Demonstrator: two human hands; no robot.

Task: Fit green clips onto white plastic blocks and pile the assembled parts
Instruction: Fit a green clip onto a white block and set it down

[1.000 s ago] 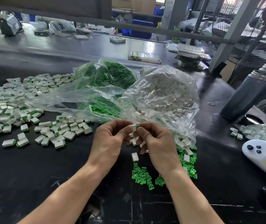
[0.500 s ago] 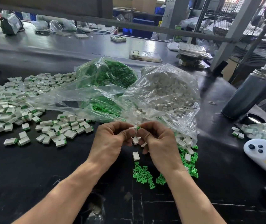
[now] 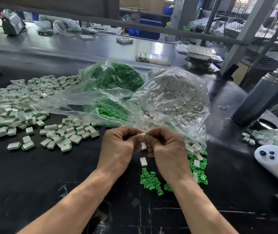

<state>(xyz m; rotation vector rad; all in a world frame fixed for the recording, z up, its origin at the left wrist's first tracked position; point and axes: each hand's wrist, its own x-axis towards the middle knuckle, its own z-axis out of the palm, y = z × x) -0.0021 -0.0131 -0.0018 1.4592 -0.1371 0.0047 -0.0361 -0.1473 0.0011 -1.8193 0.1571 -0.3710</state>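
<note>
A white block [image 3: 141, 134] is pinched between the fingertips of the left hand [image 3: 118, 147] and held above the black counter [image 3: 33, 183], in front of the bags. A green clip [image 3: 146, 134] is pinched at the block's right end by the fingers of the right hand [image 3: 168, 152], whose fingertips are curled in and touch those of the left hand. More white blocks are seen tucked under the curled fingers of both hands; which hand holds them cannot be told. One loose white block [image 3: 143, 161] is set on the counter just beneath the hands, and a scatter of green clips [image 3: 150, 180] is spread beside it, under the right wrist. A clear bag of white blocks [image 3: 177, 98] is slumped just behind the hands, its mouth spilling blocks beside the right hand, and a clear bag of green clips [image 3: 116, 78] is placed to its left. A broad pile of assembled parts [image 3: 16, 108] is spread over the counter on the left. A dark metal flask [image 3: 260, 98] and a white handheld device [image 3: 273, 159] are seen at the right.
</note>
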